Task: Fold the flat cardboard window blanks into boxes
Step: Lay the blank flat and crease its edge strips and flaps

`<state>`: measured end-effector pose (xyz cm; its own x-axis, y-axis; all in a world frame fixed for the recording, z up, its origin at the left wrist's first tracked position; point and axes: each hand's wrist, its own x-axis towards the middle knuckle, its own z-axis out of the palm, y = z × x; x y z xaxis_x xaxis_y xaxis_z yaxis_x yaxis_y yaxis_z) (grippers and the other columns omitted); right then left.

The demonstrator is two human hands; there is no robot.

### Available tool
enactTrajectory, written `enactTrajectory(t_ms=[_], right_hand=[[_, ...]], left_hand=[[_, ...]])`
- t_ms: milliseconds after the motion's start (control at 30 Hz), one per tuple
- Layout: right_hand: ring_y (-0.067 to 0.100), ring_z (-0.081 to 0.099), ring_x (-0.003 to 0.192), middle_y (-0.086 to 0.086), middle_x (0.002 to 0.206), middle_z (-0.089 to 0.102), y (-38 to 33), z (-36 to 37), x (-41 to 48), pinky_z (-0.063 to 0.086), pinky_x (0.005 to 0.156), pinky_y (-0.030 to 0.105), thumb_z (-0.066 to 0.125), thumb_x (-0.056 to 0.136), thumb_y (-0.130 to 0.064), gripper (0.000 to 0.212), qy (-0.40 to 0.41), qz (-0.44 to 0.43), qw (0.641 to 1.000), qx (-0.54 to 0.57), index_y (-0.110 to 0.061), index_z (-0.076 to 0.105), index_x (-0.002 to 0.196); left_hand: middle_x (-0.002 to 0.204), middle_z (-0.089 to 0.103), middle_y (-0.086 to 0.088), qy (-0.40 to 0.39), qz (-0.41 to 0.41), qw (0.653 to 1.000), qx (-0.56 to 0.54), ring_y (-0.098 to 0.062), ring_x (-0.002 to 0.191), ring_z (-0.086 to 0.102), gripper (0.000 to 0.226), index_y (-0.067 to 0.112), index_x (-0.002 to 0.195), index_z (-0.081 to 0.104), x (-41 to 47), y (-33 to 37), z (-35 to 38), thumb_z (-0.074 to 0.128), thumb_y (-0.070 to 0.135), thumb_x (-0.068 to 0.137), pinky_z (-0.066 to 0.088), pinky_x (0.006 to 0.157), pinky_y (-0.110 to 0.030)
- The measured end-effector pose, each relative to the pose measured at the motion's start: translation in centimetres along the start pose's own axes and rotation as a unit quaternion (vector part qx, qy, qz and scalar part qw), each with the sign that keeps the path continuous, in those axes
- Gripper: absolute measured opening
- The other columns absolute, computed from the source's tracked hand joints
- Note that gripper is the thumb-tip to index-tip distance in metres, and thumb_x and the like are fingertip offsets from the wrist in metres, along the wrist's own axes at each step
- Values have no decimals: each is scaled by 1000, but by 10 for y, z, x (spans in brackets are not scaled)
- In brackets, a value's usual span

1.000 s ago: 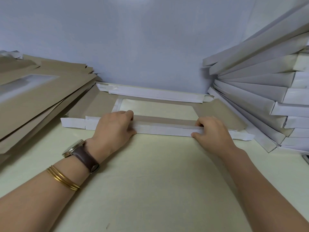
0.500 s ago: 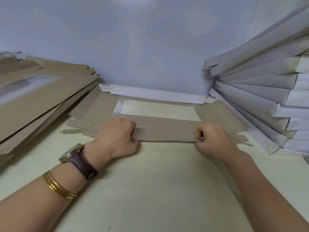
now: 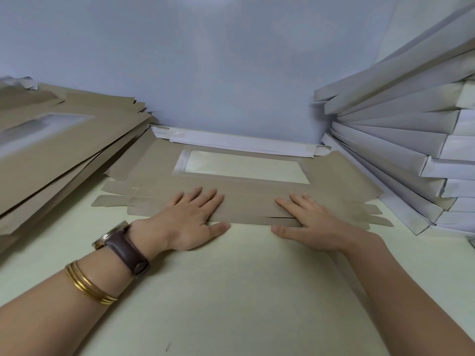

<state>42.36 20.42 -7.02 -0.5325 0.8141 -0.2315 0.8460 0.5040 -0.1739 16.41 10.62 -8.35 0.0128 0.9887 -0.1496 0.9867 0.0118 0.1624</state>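
Flap (image 3: 246, 204) flattened, left hand (image 3: 190, 219), right hand (image 3: 313, 223) pressing

Stacks (image 3: 59, 152) (image 3: 406, 140) flank the open table (image 3: 231, 291)

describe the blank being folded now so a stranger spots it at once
On the pale table, between the pile of brown blanks at left and the stack of white folded boxes at right, lies one flat brown cardboard blank with a clear window. It alone has the left hand and right hand pressed flat on it.
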Motion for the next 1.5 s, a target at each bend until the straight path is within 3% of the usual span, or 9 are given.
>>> enactTrajectory(t_ms=[167, 367, 600, 700, 800, 900, 1100, 1300, 1500], right_hand=[[15, -1, 150, -4, 163, 4, -2, 0, 3, 6, 120, 44, 38, 90, -68, 74, 31, -29, 999, 0, -39, 11, 153], [11, 30, 137, -6, 148, 38, -6, -3, 2, 28, 112, 39, 41, 96, -56, 63, 77, -93, 993, -16, -24, 30, 149], [17, 46, 127, -3, 142, 50, -7, -2, 0, 35, 101, 27, 42, 102, -28, 45, 109, -117, 987, -28, -20, 38, 146], [22, 53, 118, -1, 128, 59, -1, -3, 1, 40, 93, 29, 44, 89, -5, 54, 125, -117, 985, -28, -18, 44, 142], [17, 44, 130, -5, 142, 49, 4, -5, 0, 35, 103, 24, 44, 76, 5, 76, 123, -95, 988, -11, -22, 39, 146], [18, 41, 132, -5, 146, 45, 7, -3, 1, 35, 104, 27, 44, 75, 4, 79, 137, -68, 988, -16, -27, 36, 147], [29, 53, 116, 4, 126, 61, 4, -2, 4, 44, 92, 37, 43, 86, -6, 48, 186, -24, 980, -63, -22, 52, 130], [26, 51, 121, 1, 128, 60, 0, -10, 5, 38, 96, 36, 44, 81, 0, 59, 183, 20, 977, -105, -29, 52, 132], [22, 58, 102, -8, 93, 62, -1, -17, -3, 18, 110, 45, 43, 82, -7, 46, 211, 12, 969, -126, -32, 59, 117]], left_hand=[[160, -13, 13, 1, -30, 999, -12, -16, 147, -17, 78, 45, 150, -6, 2, 5, 2, 18, 79, 84, -10, 118, -46], [161, -9, 10, 4, -68, 998, -18, -29, 147, -15, 91, 51, 148, -1, 11, 20, 1, 21, 93, 69, -9, 114, -61], [161, 6, 12, 24, -53, 998, 17, -33, 148, 1, 76, 47, 149, 11, 11, 19, -7, 23, 81, 82, 8, 113, -62], [158, 19, 10, 37, -30, 998, 44, -32, 145, 15, 65, 41, 149, 19, 11, 14, -11, 26, 69, 90, 22, 111, -55], [151, 33, 7, 51, -6, 998, 39, -29, 140, 27, 59, 34, 147, 30, 11, 6, -15, 35, 57, 92, 32, 110, -49], [144, 43, 2, 64, 16, 998, 22, -26, 135, 37, 51, 26, 140, 42, 12, 1, -17, 43, 37, 90, 37, 107, -45], [137, 52, 7, 129, 29, 991, 22, -22, 126, 49, 47, 27, 131, 53, 12, -3, -18, 43, 12, 87, 45, 98, -39], [121, 62, 0, 156, 26, 985, 76, -26, 111, 57, 48, 31, 127, 53, 15, -12, -23, 40, 7, 88, 50, 88, -40], [85, 54, 2, 177, 21, 976, 125, -28, 81, 57, 40, 31, 126, 46, 11, -14, -32, 38, 11, 92, 42, 61, -34]])
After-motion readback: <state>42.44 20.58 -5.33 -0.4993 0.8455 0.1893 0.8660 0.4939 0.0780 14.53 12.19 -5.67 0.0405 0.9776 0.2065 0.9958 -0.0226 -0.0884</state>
